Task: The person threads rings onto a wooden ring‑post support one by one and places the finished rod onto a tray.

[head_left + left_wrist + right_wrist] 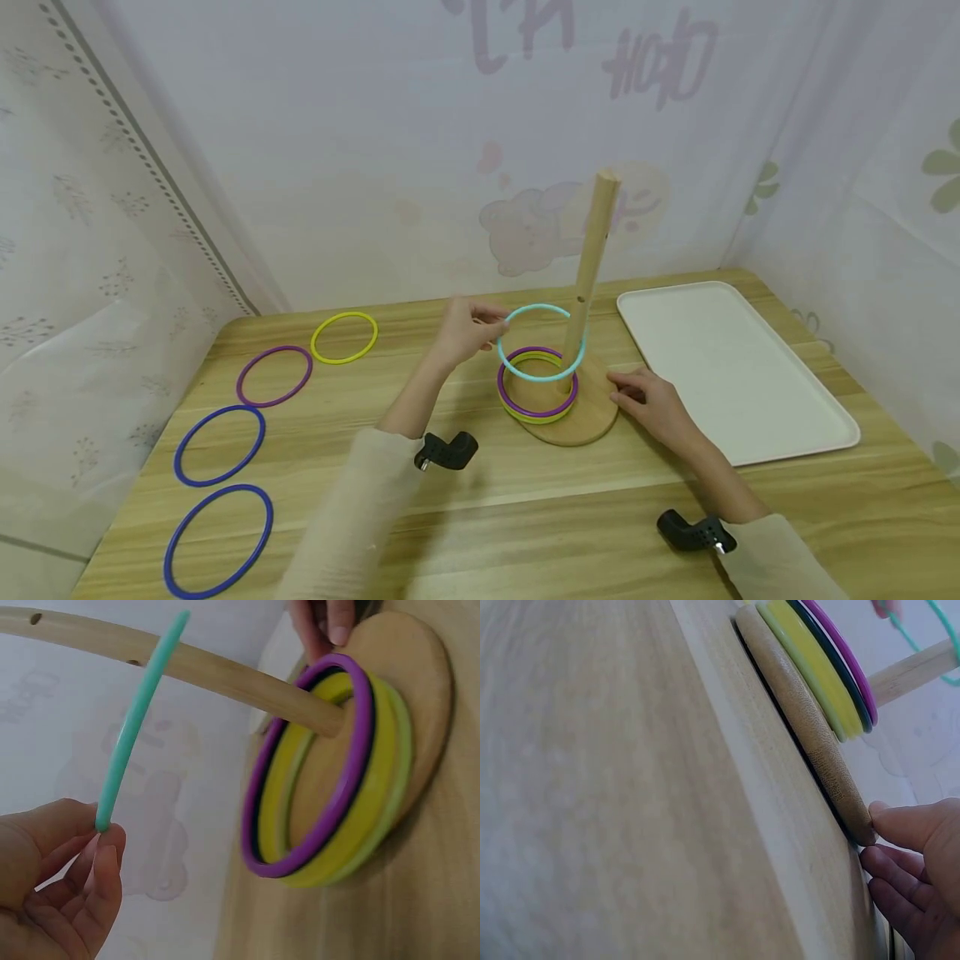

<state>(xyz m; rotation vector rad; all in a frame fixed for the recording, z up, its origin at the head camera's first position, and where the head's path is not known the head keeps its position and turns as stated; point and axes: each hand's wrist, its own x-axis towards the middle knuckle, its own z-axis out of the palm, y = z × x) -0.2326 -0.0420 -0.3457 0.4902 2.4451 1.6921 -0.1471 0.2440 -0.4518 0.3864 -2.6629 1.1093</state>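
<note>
Turquoise ring [536,380] is looped round the wooden post [590,267], held in the air above a stack of rings [383,761] at its foot. The left hand [463,333] has just its edge pinched between thumb and fingers, probably so the rest hangs free of the hand. Right hand [651,404] has a narrow pinch on the rim of the round base [592,392], I'd guess to stop the thing wobbling. Loose yellow [344,362], purple [258,406] and blue rings [177,454] lie flat on the left of the bench [525,525], seemingly handy for that side. White tray [738,367] sits off right.
</note>
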